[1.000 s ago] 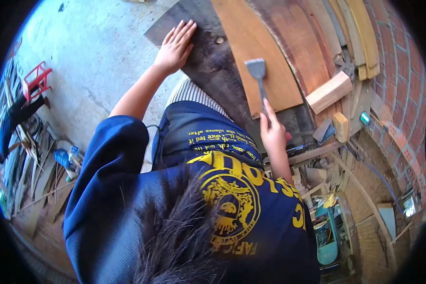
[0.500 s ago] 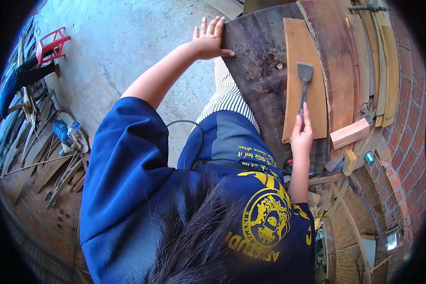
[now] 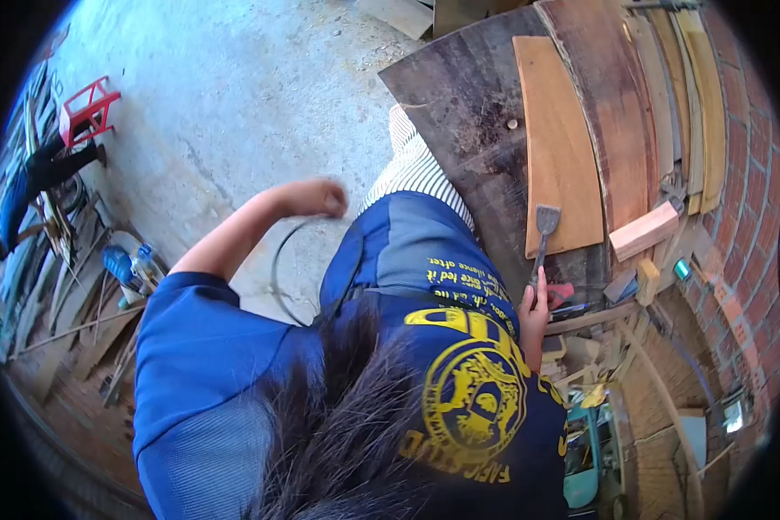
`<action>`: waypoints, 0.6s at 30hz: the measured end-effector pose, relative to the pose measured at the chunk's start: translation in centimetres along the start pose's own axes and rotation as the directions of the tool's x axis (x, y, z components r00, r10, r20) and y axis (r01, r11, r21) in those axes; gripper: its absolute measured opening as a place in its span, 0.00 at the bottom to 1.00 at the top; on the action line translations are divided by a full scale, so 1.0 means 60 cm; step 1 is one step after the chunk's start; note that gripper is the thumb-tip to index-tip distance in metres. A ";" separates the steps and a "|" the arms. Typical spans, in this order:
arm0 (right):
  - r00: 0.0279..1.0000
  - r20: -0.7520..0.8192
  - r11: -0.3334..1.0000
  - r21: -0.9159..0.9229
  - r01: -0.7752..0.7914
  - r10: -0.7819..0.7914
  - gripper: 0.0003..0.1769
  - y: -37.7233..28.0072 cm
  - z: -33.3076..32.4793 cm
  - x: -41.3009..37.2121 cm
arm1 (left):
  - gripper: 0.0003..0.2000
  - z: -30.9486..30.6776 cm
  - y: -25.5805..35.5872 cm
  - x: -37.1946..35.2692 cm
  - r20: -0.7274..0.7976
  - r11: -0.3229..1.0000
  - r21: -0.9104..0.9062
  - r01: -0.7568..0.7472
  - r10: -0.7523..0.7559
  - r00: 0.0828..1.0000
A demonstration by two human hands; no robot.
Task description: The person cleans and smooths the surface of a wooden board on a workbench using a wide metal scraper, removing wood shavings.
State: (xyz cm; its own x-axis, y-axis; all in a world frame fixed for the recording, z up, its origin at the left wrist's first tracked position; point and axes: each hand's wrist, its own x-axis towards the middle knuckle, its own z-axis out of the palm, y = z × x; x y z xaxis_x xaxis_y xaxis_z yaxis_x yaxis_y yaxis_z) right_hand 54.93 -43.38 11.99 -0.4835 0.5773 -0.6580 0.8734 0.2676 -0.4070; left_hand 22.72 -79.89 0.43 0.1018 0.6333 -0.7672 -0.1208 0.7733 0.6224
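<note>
A scraper with a flat metal blade (image 3: 547,218) is held in my right hand (image 3: 534,314), its blade over the lower end of a curved tan board (image 3: 559,147). The board lies on a dark, stained sheet (image 3: 459,104). My left hand (image 3: 321,199) is off the sheet, to the left of my striped trouser leg; its fingers are curled and slightly blurred. A thin black cable (image 3: 275,269) loops from that hand down to my side, and the hand appears closed on it.
Right of the tan board are a reddish-brown plank (image 3: 611,104), long wood strips (image 3: 711,113), a short wood block (image 3: 644,231) and a brick wall (image 3: 754,217). A red stool (image 3: 89,110), a person's legs (image 3: 56,169) and scrap wood (image 3: 87,329) are at the left.
My left hand has left the sheet's corner and come back toward my body, closing. The cable loop has swung left. My right hand has drawn the scraper down the board toward me.
</note>
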 end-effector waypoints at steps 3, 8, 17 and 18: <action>0.986 -0.091 0.987 0.064 0.149 -0.143 0.26 0.001 0.032 -0.006 | 0.18 0.046 -0.042 -0.083 0.552 0.887 -0.315 0.338 -0.118 0.825; 0.988 -0.119 0.985 0.126 0.116 -0.101 0.26 -0.004 0.056 -0.011 | 0.23 0.025 0.021 -0.132 0.660 0.818 -0.210 0.536 -0.286 0.695; 0.991 -0.106 0.966 0.253 -0.054 0.084 0.26 -0.039 0.070 -0.020 | 0.31 -0.004 0.031 -0.153 0.689 0.796 -0.217 0.565 -0.285 0.666; 0.990 -0.082 0.954 0.288 -0.088 0.116 0.26 -0.045 0.073 -0.021 | 0.29 0.015 -0.002 -0.142 0.515 0.924 -0.249 0.289 -0.126 0.848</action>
State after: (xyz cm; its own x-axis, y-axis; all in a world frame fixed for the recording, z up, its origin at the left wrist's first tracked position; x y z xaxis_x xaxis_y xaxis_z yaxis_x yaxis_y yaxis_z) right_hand 52.96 -48.24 11.13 -0.3728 0.6654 -0.6467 0.8584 -0.0172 -0.5126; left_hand 22.73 -85.36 7.04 0.6104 0.4543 -0.6489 -0.3280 0.8906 0.3150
